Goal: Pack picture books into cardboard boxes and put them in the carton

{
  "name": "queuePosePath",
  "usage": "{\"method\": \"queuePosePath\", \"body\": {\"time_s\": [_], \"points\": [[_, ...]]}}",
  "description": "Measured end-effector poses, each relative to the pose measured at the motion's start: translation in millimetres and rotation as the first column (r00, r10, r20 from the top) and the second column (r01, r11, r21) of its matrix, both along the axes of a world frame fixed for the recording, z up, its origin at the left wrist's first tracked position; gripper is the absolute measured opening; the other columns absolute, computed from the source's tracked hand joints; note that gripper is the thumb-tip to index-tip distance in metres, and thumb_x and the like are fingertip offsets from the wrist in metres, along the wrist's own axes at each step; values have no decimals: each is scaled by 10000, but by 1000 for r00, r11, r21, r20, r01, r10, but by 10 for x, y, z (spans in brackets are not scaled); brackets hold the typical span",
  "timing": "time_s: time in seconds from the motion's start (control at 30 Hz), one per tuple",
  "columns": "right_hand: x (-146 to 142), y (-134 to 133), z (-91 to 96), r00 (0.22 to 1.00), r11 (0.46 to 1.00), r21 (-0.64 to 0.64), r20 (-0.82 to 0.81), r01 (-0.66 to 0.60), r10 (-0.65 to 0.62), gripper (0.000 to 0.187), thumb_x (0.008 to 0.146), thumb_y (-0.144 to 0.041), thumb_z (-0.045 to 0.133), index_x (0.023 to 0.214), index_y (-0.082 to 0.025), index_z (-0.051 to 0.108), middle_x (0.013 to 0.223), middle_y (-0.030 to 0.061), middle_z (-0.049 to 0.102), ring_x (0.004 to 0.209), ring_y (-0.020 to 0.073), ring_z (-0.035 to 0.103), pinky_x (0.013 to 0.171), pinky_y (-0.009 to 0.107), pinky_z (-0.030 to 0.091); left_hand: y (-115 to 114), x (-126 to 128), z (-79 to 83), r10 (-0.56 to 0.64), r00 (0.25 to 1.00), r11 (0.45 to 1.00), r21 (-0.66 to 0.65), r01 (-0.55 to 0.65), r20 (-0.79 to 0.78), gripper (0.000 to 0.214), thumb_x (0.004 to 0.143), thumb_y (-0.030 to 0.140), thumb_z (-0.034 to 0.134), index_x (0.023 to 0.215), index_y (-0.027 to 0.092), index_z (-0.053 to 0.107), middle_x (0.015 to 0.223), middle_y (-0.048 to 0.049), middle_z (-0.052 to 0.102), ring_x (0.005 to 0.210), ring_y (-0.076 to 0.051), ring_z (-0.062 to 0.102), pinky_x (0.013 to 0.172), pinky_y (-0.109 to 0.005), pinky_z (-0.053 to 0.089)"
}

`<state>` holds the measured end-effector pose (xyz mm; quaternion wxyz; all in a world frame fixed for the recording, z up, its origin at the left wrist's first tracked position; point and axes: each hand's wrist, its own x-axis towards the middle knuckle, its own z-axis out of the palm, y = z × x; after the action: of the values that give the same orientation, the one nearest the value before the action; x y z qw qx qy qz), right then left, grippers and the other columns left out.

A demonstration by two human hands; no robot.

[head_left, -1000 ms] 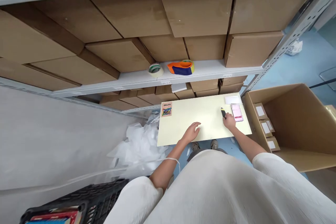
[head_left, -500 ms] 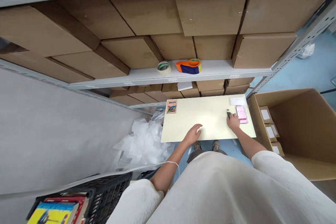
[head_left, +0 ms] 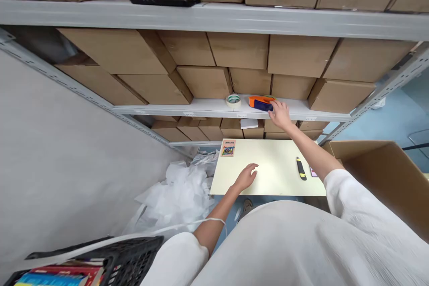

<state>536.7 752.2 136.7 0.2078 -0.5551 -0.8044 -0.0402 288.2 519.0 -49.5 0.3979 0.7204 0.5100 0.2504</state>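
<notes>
At the shelf's front edge, my right hand (head_left: 280,115) has its thumb and fingers closed about the right end of an orange and dark-blue tape dispenser (head_left: 260,103). My left hand (head_left: 246,177) is held over the pale yellow tabletop (head_left: 268,156), fingers loosely apart and nothing in them. On the right part of that top lies a black and yellow utility knife (head_left: 300,169). A pink item (head_left: 313,172) beside it is mostly covered by my right arm. A small booklet with a colourful cover (head_left: 228,148) rests at the far left corner.
Cardboard boxes (head_left: 241,49) fill the shelves. A tape roll (head_left: 233,100) stands left of the dispenser, and a dark flat object (head_left: 164,1) lies higher up. White packing sheets (head_left: 181,187) are heaped left. A black crate (head_left: 134,254) holds books; a large open carton (head_left: 378,178) stands right.
My right hand has left the utility knife on the tabletop and moved up and forward to the tape dispenser. The left hand stays over the tabletop. The view has tilted upward.
</notes>
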Motion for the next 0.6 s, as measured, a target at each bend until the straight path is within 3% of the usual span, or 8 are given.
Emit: {"method": "queuePosePath", "body": {"time_s": [0.1,0.3,0.47,0.6], "points": [[-202,207,168,996,996,-82,88,31,-24,557,1070,-356,452,1570,-129,545,1523,237,578,1304,412,425,1074,548,354,21,-168,22,-2,1000,1000,6,2,9,394,1025,244,520,1370,223,710,1453,-120,696,1229,-251,722,1165,-458,555],[-351,340,211,973,977,-147,198,152,-122,524,1042,-314,466,1502,-130,637,1364,248,655,1242,415,429,1035,556,318,57,-549,17,-2,1000,1000,23,1,15,387,1027,237,526,1363,235,718,1439,-113,707,1247,-251,716,1174,-460,550],[-393,266,208,972,983,-96,195,155,-134,480,1036,-324,471,1413,-139,703,1287,247,689,1211,413,412,1014,561,284,119,-721,-24,-55,998,998,17,55,18,376,1026,227,530,1347,233,725,1436,-109,709,1280,-248,705,1207,-451,525],[-363,22,192,972,987,-38,185,155,-145,451,1035,-327,484,1376,-142,715,1286,241,681,1213,408,399,1011,554,273,202,-741,-69,-121,992,993,-1,121,33,385,1023,232,531,1361,229,717,1436,-112,707,1265,-247,712,1180,-443,546]]}}
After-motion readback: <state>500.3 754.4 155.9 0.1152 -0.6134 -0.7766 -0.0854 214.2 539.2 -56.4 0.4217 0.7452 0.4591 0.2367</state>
